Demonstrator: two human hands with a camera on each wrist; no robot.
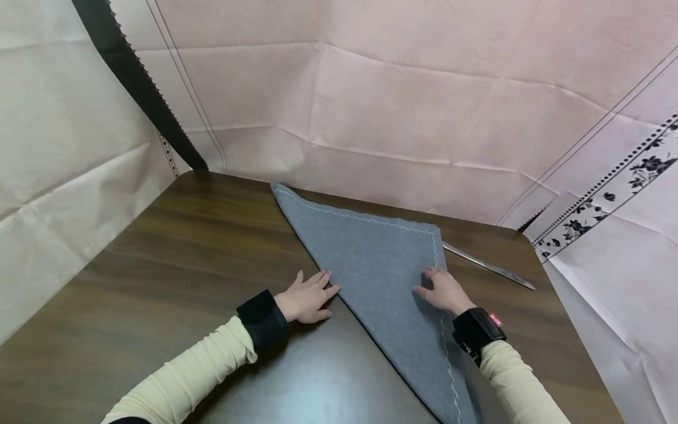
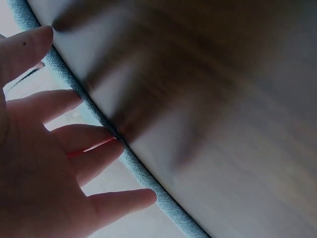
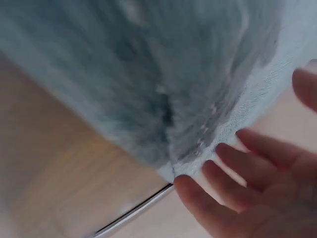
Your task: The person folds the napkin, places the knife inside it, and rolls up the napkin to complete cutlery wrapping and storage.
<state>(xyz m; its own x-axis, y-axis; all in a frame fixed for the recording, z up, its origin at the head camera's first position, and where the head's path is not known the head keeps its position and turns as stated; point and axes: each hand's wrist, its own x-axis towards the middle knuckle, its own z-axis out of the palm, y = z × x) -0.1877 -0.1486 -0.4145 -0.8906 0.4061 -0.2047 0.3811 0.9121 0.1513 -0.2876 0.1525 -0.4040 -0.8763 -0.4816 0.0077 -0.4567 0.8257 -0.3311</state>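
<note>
Soft, light and limp by the look of it, a grey felt cloth (image 1: pixel 381 265) folded into a triangle, lying flat on the dark wood surface (image 1: pixel 175 259) toward its right half; likely best taken at a corner or along the white-stitched edge (no stiffness to lift by). Left hand (image 1: pixel 307 297) flat, fingers straight, at the folded edge; right hand (image 1: pixel 442 290) resting relaxed on the cloth near the stitched side, gripping nothing. Beyond, a thin metal strip (image 1: pixel 487 266), and pale creased sheeting (image 1: pixel 402 106) hung all round.

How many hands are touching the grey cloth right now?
2: the left hand rests flat at the folded grey felt cloth's long left edge; the right hand presses near its stitched right edge.
</note>
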